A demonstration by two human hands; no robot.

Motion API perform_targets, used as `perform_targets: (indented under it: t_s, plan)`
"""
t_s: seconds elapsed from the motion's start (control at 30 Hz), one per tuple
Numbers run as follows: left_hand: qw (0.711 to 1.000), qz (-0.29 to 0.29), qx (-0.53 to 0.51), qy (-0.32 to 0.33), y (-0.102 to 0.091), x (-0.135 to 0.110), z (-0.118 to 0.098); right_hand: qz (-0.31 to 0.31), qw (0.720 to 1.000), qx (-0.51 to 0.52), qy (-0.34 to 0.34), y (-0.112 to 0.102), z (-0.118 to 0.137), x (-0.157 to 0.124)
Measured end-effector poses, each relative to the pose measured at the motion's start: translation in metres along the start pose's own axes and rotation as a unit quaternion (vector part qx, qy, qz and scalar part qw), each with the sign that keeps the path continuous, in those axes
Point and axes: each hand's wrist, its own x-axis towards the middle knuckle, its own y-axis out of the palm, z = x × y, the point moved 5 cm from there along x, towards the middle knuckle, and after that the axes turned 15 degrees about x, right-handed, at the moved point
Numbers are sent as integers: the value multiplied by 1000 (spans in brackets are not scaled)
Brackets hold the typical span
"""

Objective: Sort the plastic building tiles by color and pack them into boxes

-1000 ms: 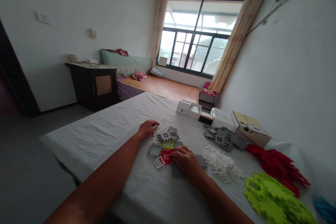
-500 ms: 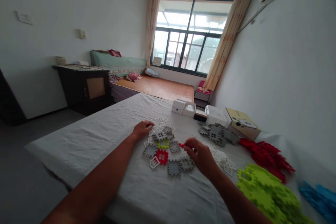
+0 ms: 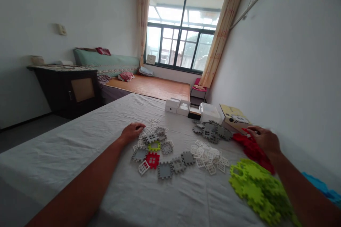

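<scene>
One small red piece (image 3: pixel 246 131) looks pinched between the thumb and fingertips of the right hand (image 3: pixel 264 140), over the red pile (image 3: pixel 252 149). Taking the white pile (image 3: pixel 210 156) as the middle of a clock face, that is near three o'clock; the left hand (image 3: pixel 131 132) lies well apart, between nine and ten, fingers curled beside white window pieces (image 3: pixel 154 125), and whether it grips anything cannot be told. A low, flat touch seems wise at the red pile, since toothed edges could snag and the loose heap might slide towards the lime pile (image 3: pixel 253 182) at four o'clock; the left hand is best kept light among such thin pieces. Counting, there are five colour piles: these three, one grey pile (image 3: pixel 210 131) at twelve, one blue pile (image 3: pixel 319 185) past three. Towards nine are one red square (image 3: pixel 152 160), one lime frame (image 3: pixel 153 149), one arched white window (image 3: pixel 144 167) and three grey squares (image 3: pixel 165 171) in a row; further grey squares (image 3: pixel 151 137) overlap, uncountable. Between half past ten and one stand two white boxes (image 3: pixel 172 105), one dark box (image 3: pixel 194 115), one clear tub (image 3: pixel 210 113) and one yellow box (image 3: pixel 234 117).
</scene>
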Motion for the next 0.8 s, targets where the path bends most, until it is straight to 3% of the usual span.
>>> perform_targets:
  t_s: [0.13, 0.3, 0.37, 0.43, 0.5, 0.6, 0.73, 0.8]
  plan:
    - [1000, -2, -4, 6, -1, 0, -1, -11, 994, -105, -33, 1, -27, 5]
    - [1000, 0, -9, -6, 0, 0, 0, 43, 987, -147, -36, 11, -52, -8]
    - [1000, 0, -7, -6, 0, -1, 0, 66, 986, -147, -38, 15, -51, -12]
    - [1000, -1, -3, 0, 2, -1, -1, 55, 987, -145, -42, 19, -35, -13]
    - [1000, -5, 2, 4, 3, -1, -1, 54, 991, -98, -73, 26, 4, -19]
    - [1000, -7, 1, -4, 6, -1, 1, 140, 975, 62, -160, 48, 101, -47]
    - [1000, -9, -2, -4, 5, -3, 1, 269, 906, 211, -249, 77, 242, -117]
    - [1000, -11, 0, 1, 3, -4, -1, 323, 869, 238, -288, 88, 296, -153]
